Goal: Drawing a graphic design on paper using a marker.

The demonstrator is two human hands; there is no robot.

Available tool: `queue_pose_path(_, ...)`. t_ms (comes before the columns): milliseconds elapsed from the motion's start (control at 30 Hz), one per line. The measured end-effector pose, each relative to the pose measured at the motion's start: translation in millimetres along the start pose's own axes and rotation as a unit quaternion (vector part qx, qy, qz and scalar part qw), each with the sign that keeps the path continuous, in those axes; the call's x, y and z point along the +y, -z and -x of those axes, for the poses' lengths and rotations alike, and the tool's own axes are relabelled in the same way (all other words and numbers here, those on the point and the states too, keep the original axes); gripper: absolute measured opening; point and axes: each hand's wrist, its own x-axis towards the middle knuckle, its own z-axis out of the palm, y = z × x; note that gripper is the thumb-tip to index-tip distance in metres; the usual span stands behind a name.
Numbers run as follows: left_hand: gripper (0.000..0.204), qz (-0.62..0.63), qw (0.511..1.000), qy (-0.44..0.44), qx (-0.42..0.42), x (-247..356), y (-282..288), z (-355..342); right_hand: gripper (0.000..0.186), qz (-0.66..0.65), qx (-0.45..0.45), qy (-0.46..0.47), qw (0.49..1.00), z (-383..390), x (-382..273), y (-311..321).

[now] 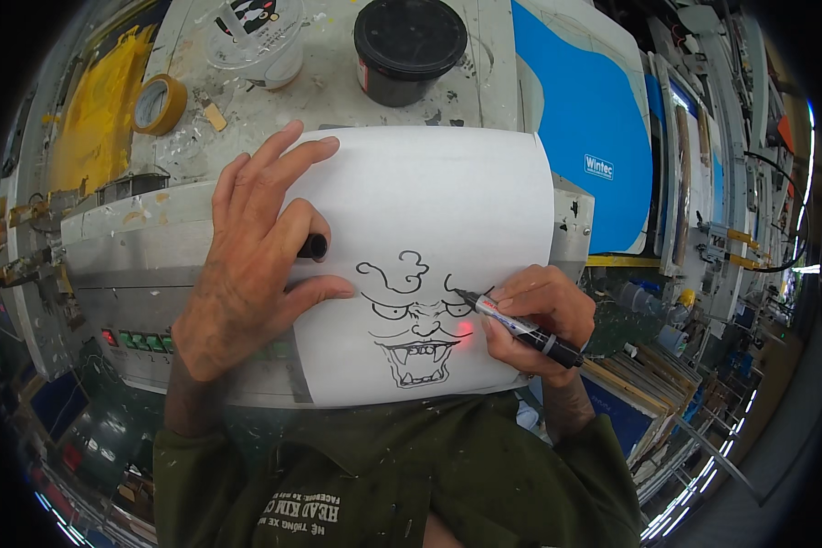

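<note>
Centrally, a white sheet of paper [429,201] lies curved over a grey machine housing [128,247], bearing a black line drawing of a fanged mask face [413,324] in its lower half. The right hand [539,315], at about 4 o'clock from the sheet's middle, is closed around a black marker [518,327], its tip touching the paper just beside the drawing's right edge. A small red glow shows on the paper near that tip. The left hand [251,260], at 9 o'clock, lies spread flat with fingers extended across the sheet's left edge, pressing it down; a black marker cap [312,246] peeks out between its index finger and thumb, but whether the fingers pinch it cannot be told.

Toward 12 o'clock, on the paint-spattered surface [329,91], stand a black lidded tub [409,46] and a clear plastic cup [260,36]. A roll of yellowish tape [158,103] lies at 10 o'clock, well apart from the paper. A blue and white board [584,137] stands at 2 o'clock.
</note>
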Motion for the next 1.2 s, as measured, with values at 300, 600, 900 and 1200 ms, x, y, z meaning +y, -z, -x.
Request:
queue_pose_path(300,0.057,-0.004,1.000,-0.002,-0.002,1,0,1,0.028,-0.033,0.029,-0.009,0.999,1,9,10)
queue_pose_path(600,0.058,-0.006,1.000,-0.004,-0.005,0,1,1,0.028,-0.020,0.048,-0.007,0.999,1,13,15)
queue_pose_path(900,0.057,0.002,1.000,-0.004,-0.002,0,0,1,0.030,-0.043,0.078,-0.048,0.995,7,22,25)
queue_pose_path(1200,0.056,0.005,1.000,-0.001,-0.001,1,1,1,0.031,-0.090,0.113,-0.060,0.988,14,27,26)
